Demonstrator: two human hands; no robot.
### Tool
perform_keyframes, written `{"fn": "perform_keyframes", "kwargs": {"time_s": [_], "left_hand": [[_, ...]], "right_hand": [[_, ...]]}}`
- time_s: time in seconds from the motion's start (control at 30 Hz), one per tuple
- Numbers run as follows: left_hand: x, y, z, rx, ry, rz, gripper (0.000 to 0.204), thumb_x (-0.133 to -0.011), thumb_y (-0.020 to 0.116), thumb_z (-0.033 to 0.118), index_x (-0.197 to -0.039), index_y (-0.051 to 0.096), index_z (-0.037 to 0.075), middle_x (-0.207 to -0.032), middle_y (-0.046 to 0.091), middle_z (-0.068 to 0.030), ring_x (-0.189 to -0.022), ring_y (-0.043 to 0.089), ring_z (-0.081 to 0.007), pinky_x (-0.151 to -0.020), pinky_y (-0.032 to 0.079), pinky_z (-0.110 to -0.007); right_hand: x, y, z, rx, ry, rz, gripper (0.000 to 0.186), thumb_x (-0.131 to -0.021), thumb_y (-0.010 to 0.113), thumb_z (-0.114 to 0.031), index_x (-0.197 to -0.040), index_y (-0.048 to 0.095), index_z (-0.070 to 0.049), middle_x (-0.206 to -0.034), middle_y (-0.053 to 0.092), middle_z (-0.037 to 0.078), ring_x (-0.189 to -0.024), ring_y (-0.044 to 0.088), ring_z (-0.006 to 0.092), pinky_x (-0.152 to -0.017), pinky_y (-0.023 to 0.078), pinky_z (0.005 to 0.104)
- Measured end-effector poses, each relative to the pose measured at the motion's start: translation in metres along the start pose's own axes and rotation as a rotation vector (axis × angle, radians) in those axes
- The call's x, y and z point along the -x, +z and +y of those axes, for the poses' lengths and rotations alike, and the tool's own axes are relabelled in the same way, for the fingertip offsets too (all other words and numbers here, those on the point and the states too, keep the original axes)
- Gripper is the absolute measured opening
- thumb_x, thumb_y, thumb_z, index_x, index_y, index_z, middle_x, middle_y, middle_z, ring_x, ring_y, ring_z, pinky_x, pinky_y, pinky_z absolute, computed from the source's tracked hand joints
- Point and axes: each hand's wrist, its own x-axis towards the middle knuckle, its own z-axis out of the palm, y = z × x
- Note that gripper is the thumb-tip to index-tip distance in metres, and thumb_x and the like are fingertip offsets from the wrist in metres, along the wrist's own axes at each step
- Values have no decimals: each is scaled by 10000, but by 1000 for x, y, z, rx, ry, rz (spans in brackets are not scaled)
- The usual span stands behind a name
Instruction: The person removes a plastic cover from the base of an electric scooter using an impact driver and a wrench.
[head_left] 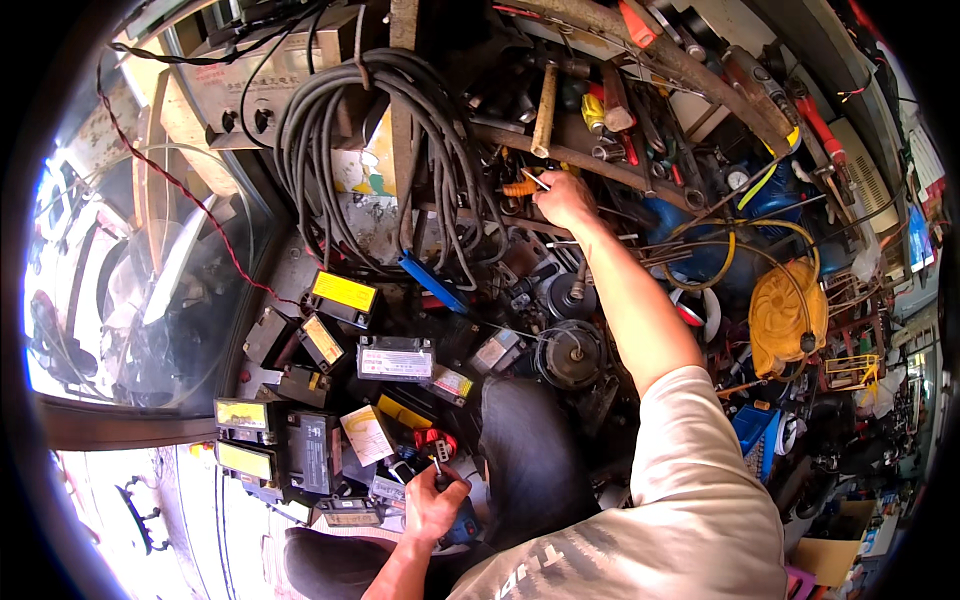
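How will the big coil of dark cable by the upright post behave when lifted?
The coil is probably heavy, given its many thick loops. It looks bendable but springy, since the strands hold smooth, rounded curves. Its loops spread apart toward the bottom, so it may splay or snag.

Just beside your right hand [565, 200] is an orange handle [520, 188]. The big loop of cable [298, 130] to its left is dark grey, and the strip [430, 283] below and left of it is bright blue. Far down to its right, a round cover [785, 315] is yellow-orange. Just above your left hand [432, 505] sits a red thing [436, 440]. Up and left of it, a black battery [343, 313] wears a bright yellow label [345, 290]. Your shirt [700, 440] is tan with dark letters [520, 570].
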Motion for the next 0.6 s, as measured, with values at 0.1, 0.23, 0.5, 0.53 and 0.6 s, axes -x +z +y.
{"fn": "perform_keyframes", "kwargs": {"time_s": [0.1, 0.23, 0.5, 0.53, 0.6], "left_hand": [[0, 0, -2, 3, 4, -2, 224, -790, 719, 214, -852, 708, 0, -698, 674, -68, -650, 616, -146, -642, 501, -320], [-1, 2, -8, -5, 67, 17, 234, -792, 721, 227, -860, 700, 4, -703, 667, -57, -662, 602, -136, -648, 499, -325], [0, -1, -1, -62, 94, -4, 281, -775, 724, 249, -881, 699, -10, -841, 707, -215, -761, 708, -358, -742, 560, -429], [0, 0, -4, -61, 119, 5, 278, -776, 724, 248, -882, 700, -8, -844, 707, -213, -756, 708, -362, -738, 562, -429], [-1, 2, -9, -68, 147, 21, 262, -776, 731, 241, -875, 705, 0, -791, 695, -170, -716, 680, -301, -700, 544, -400]], "right_hand": [[2, -4, -24, -9, 49, -19, 336, -927, 669, -265, -1196, 745, -78, -1212, 735, 200, -1177, 690, 379, -1011, 542, 462], [-2, 1, -17, 105, 183, -1, 397, -906, 667, -246, -1181, 733, 33, -1254, 701, 269, -1235, 663, 394, -1075, 518, 455], [-3, 27, -40, 73, 333, 135, 337, -916, 696, -266, -1162, 764, -47, -1207, 753, 178, -1151, 726, 323, -992, 573, 400], [-5, 27, -41, 66, 341, 137, 347, -914, 697, -279, -1164, 763, -48, -1211, 751, 181, -1158, 723, 323, -996, 571, 404], [-9, 30, -43, 59, 351, 139, 368, -910, 701, -305, -1169, 761, -51, -1217, 747, 187, -1172, 716, 322, -1004, 567, 412]]}}
